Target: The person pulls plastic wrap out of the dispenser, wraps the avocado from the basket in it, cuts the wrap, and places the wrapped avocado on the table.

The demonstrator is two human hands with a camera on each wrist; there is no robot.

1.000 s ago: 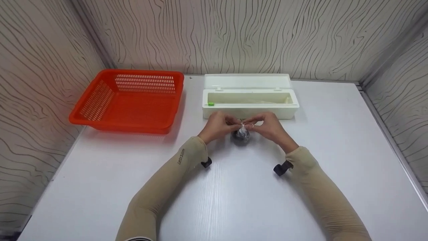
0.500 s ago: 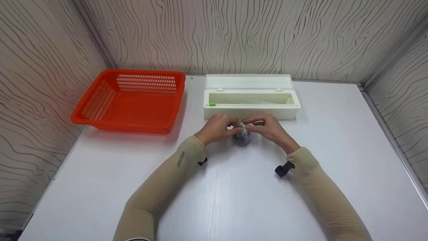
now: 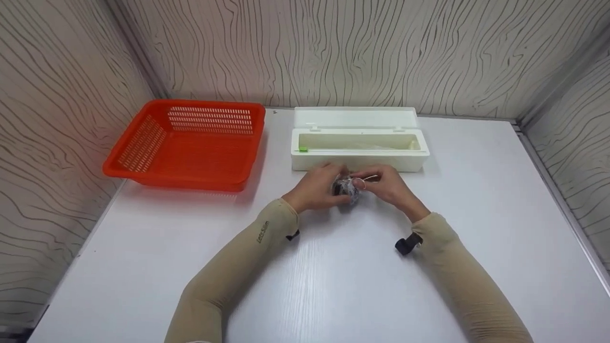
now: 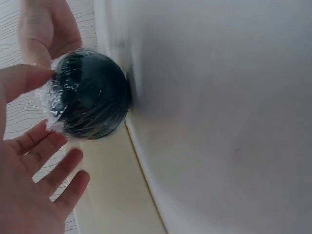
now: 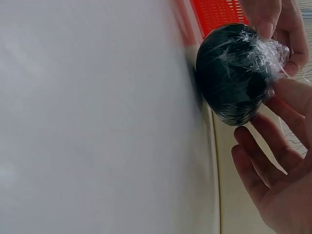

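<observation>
A round, dark green thing [image 4: 97, 92] wrapped in cling film [image 5: 265, 56] stands on the table, its film gathered at the top. My left hand [image 3: 314, 188] holds it from the left, thumb at the front and fingers behind. From the other side my right hand [image 3: 387, 186] pinches the gathered film between thumb and index finger. A thin white strand [image 3: 371, 177] crosses the right fingers; it looks like a twisted tail of film. The remaining right fingers spread below the wrapped thing in the right wrist view. What the wrapped thing is, I cannot tell.
Just behind the hands stands a long white box [image 3: 357, 162], lid raised, with a green slider [image 3: 303, 149] on its front rail and clear film inside. A red slotted basket [image 3: 186, 183] sits at the back left. Patterned panels wall the white table [image 3: 333, 286].
My left hand has gone from pinching the gathered film to holding the side of the wrapped thing. The right fingers stay at the top, and the white strand shows more now.
</observation>
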